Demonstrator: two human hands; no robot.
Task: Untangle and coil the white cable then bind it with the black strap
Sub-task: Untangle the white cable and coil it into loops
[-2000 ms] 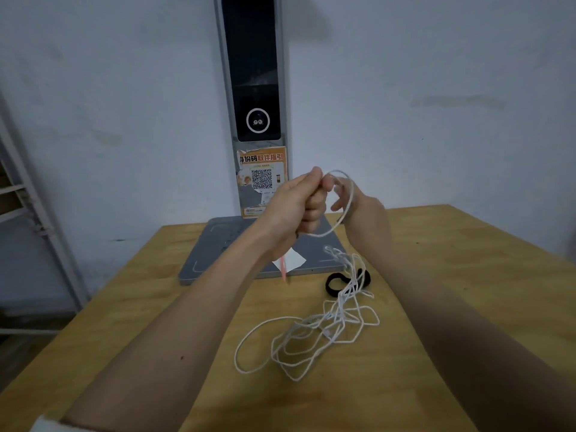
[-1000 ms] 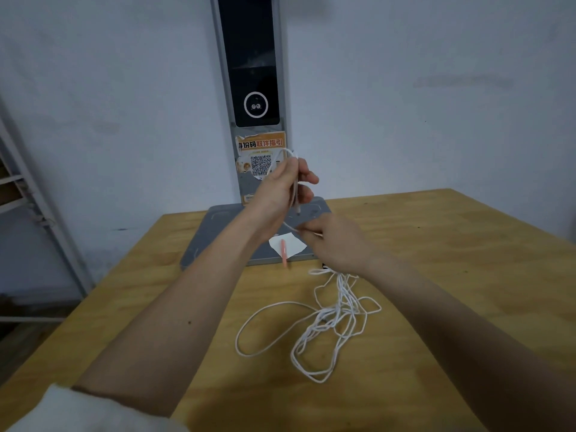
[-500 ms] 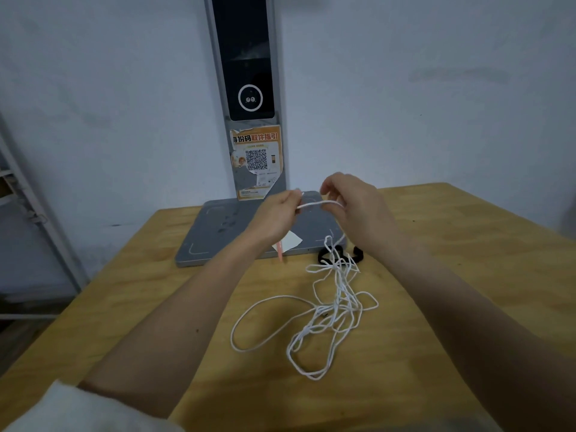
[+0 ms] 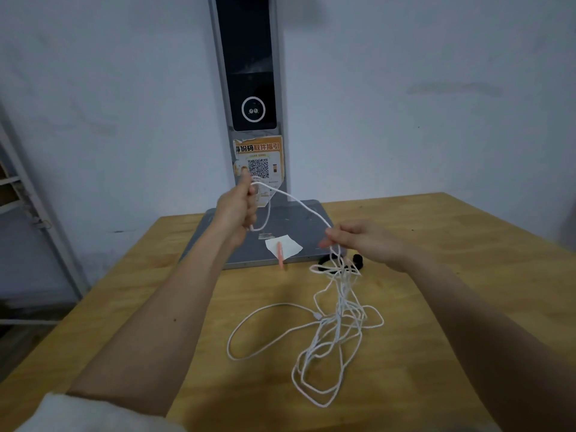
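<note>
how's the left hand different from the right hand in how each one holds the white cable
The left hand is raised in a fist round a small loop of the white cable; the right hand sits lower and only pinches one strand at its fingertips. Below the right hand the cable drops to the tangle on the table. Both hold the same cable.

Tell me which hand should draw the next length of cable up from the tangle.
Right, probably. The right hand pinches the white cable directly above the tangle, while the left hand is raised, gripping the started loop.
</note>
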